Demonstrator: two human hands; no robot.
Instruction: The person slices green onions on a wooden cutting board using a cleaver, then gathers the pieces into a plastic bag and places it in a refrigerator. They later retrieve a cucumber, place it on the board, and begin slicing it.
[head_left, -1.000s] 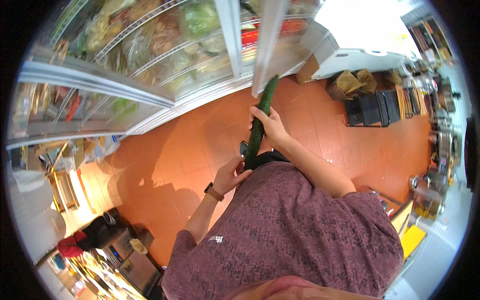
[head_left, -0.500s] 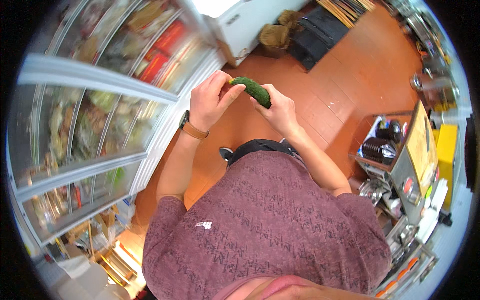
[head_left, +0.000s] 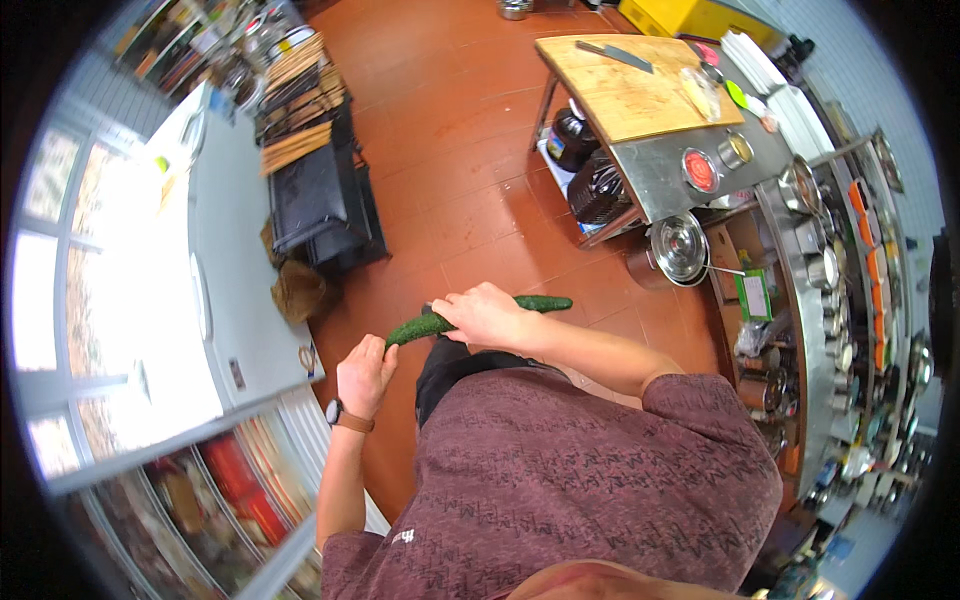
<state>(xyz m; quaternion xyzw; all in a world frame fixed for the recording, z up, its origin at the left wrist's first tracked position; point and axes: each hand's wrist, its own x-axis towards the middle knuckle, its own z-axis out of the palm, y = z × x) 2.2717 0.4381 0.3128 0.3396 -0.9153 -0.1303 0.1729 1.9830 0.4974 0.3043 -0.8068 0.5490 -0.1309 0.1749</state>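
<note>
A long green cucumber [head_left: 418, 328] lies across in front of my body, held in both hands above the tiled floor. My left hand [head_left: 362, 376], with a watch on its wrist, is closed at the cucumber's left end, fingertips and thumb pressed to it. My right hand [head_left: 487, 314] wraps over its middle, and the dark right end sticks out past the knuckles. The palms and the part of the cucumber under my right hand are hidden.
Ahead to the right stands a steel table [head_left: 655, 178] bearing a wooden cutting board [head_left: 600, 95] with a knife [head_left: 618, 56]. A lidded pot [head_left: 680, 250] is beside it. At left are a white appliance [head_left: 255, 300] and a black stand [head_left: 315, 200] with wooden sticks on top.
My view has turned to the right, from the glass-doored fridge toward the table. More of the cucumber shows now, and my right hand grips its middle with the back of the hand up.
</note>
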